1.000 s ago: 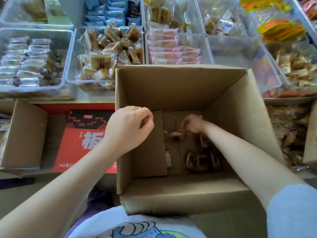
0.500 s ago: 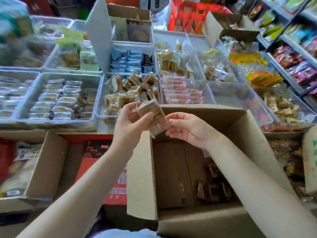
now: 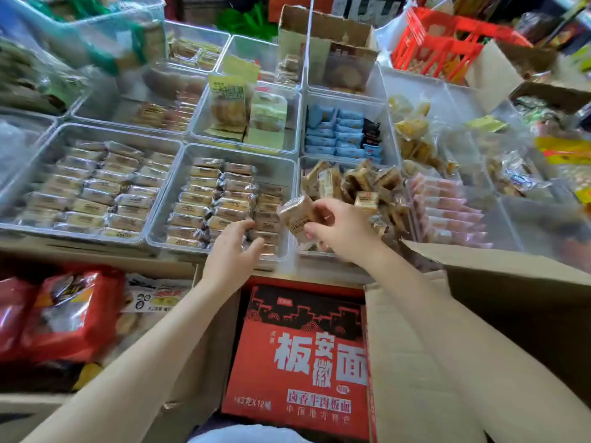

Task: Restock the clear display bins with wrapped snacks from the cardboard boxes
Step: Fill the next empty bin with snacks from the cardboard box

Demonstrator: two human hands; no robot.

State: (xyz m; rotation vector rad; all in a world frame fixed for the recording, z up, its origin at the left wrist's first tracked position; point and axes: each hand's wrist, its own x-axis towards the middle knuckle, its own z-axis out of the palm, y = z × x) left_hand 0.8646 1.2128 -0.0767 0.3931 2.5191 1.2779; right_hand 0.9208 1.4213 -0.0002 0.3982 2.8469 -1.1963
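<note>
I stand in a snack shop: clear bins (image 3: 224, 199) of wrapped snacks (image 3: 348, 183) in rows, stock cartons (image 3: 300, 353) below, a red crate (image 3: 438, 43), packed shelves behind.

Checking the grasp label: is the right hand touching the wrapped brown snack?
Touching. The head view shows the right hand with fingers pinching the wrapped brown snack, no gap visible.

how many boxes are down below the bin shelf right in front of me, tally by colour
Brown cardboard: 2, the open box at right and the box at left holding red bags
Red printed carton: 1
Total: 3
</note>
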